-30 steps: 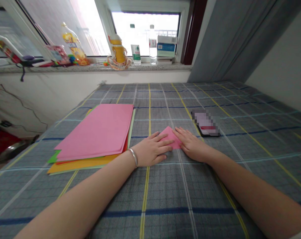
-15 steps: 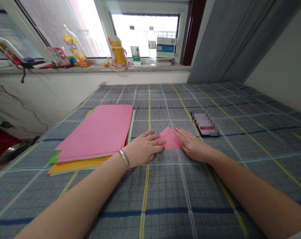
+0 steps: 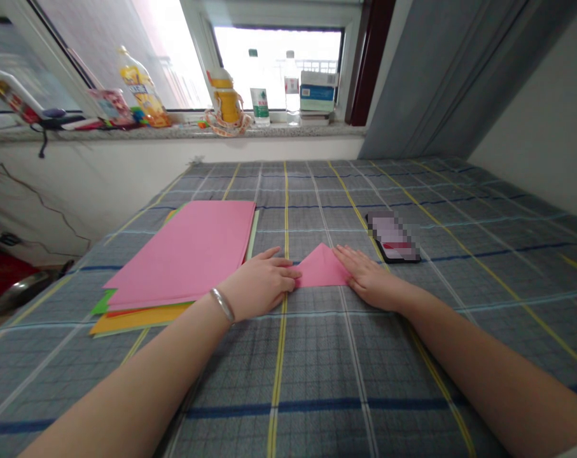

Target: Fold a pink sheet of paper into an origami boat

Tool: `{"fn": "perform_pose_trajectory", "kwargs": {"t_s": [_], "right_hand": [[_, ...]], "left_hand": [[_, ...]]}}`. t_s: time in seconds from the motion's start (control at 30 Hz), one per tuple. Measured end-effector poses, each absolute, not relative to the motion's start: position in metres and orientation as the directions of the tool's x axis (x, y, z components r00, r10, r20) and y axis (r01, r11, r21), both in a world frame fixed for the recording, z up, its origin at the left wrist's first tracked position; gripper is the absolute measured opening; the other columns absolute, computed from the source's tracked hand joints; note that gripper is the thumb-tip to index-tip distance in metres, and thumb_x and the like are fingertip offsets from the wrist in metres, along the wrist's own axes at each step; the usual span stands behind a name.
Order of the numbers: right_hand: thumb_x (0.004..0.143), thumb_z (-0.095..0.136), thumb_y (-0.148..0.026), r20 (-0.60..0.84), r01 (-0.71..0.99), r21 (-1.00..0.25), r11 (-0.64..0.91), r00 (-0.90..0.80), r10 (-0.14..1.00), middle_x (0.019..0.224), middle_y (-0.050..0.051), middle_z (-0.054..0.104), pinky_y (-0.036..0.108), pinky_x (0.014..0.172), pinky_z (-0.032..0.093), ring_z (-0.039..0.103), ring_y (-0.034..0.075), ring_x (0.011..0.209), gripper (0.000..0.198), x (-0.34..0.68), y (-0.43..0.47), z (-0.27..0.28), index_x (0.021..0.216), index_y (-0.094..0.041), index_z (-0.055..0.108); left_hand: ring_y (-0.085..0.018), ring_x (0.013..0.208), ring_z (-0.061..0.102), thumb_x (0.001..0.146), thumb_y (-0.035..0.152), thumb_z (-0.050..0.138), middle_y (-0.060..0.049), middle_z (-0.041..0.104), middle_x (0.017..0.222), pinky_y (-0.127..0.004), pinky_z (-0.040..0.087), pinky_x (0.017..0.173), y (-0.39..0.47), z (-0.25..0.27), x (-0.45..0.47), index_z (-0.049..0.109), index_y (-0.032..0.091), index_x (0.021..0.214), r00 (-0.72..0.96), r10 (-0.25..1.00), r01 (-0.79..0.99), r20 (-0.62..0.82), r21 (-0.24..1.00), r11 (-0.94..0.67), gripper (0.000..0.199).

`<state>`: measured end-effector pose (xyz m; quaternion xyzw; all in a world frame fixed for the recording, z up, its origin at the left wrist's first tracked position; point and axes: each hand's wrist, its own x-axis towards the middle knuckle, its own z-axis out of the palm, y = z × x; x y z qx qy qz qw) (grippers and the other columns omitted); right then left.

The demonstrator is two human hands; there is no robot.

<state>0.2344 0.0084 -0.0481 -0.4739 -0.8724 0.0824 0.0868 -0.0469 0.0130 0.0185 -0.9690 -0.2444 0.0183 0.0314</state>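
Note:
A small pink sheet of paper (image 3: 320, 268), folded to a triangle with its point facing away from me, lies flat on the checked cloth. My left hand (image 3: 264, 284), with a silver bangle at the wrist, rests its stretched fingertips on the paper's left corner. Over the right side of the paper my right hand (image 3: 368, 278) lies flat, fingers extended and covering that corner. Neither hand grips anything. To the left is a stack of coloured paper (image 3: 187, 254), pink on top, with green, orange and yellow edges showing beneath.
A phone (image 3: 393, 236) lies beyond my right hand, its screen blurred out. Under everything spreads the grey checked cloth (image 3: 326, 356). Along the windowsill (image 3: 173, 132) stand bottles, a yellow flask (image 3: 227, 102) and several boxes (image 3: 317, 95). A grey curtain (image 3: 422, 76) hangs at the right.
My left hand has slid left along the folded paper, uncovering more of its left side. The right hand and the paper have stayed in place.

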Motion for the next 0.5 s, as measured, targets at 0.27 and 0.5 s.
{"fn": "perform_pose_trajectory", "kwargs": {"t_s": [0.27, 0.5], "right_hand": [[0.087, 0.034, -0.017, 0.077, 0.804, -0.239, 0.544, -0.543, 0.836, 0.155, 0.008, 0.016, 0.045, 0.115, 0.021, 0.014, 0.022, 0.142, 0.069, 0.238, 0.010, -0.051, 0.151, -0.019, 0.007], [0.088, 0.033, -0.017, 0.049, 0.807, -0.261, 0.529, -0.536, 0.843, 0.155, 0.009, 0.016, 0.045, 0.116, 0.020, 0.013, 0.021, 0.142, 0.068, 0.238, 0.010, -0.048, 0.151, -0.018, 0.008]], "left_hand": [[-0.021, 0.114, 0.057, 0.081, 0.016, 0.054, 0.003, 0.066, 0.118, -0.049, 0.024, 0.109, 0.014, 0.023, -0.057, 0.068, 0.030, 0.097, 0.837, 0.546, 0.545, -0.044, -0.036, -0.838, 0.026], [-0.021, 0.109, 0.058, 0.079, 0.012, 0.054, 0.003, 0.067, 0.115, -0.048, 0.024, 0.108, 0.016, 0.026, -0.060, 0.069, 0.030, 0.092, 0.831, 0.552, 0.552, -0.071, -0.023, -0.834, 0.027]]}}
